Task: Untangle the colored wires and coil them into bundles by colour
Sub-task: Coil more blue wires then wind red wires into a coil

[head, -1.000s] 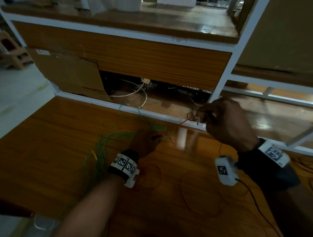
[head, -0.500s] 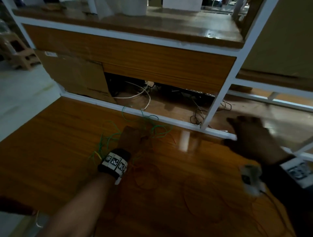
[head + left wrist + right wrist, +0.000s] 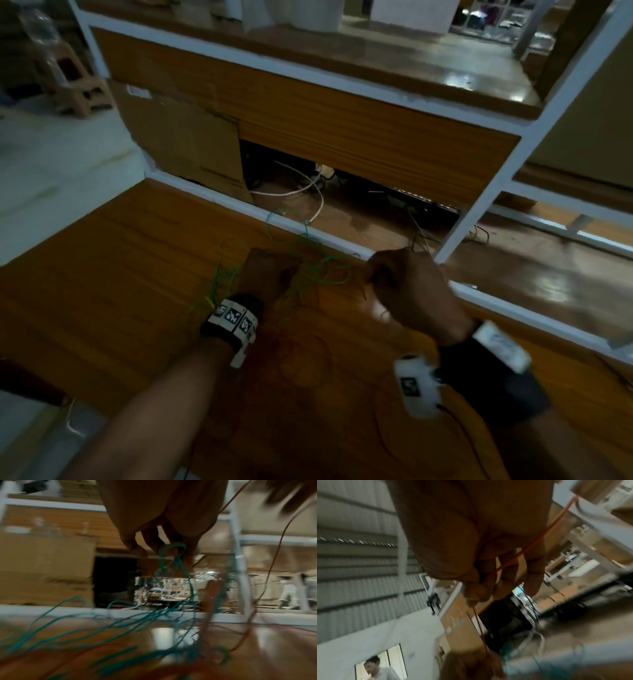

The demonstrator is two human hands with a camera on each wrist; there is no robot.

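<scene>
Thin green wires [image 3: 308,267] lie tangled on the wooden tabletop [image 3: 102,274], with a short yellow piece [image 3: 209,303] at their left. My left hand [image 3: 270,270] is down on the tangle; in the left wrist view its fingertips [image 3: 137,550] pinch a loop of green wire [image 3: 171,555]. Red wire [image 3: 305,356] lies in loose loops nearer me. My right hand [image 3: 404,284] hovers just right of the left. The right wrist view shows its fingers [image 3: 476,591] curled round a red wire [image 3: 513,561] that runs down from them.
A white-framed shelf unit [image 3: 479,192] stands right behind the tabletop's far edge. Its lower opening holds white cables [image 3: 301,192] and dark cables [image 3: 424,236]. A cardboard panel [image 3: 185,144] leans at the back left. A person [image 3: 376,669] shows beyond in the right wrist view.
My right hand swung out to the right half a second ago and has come back left, close beside the left hand. The left hand stays on the green tangle.
</scene>
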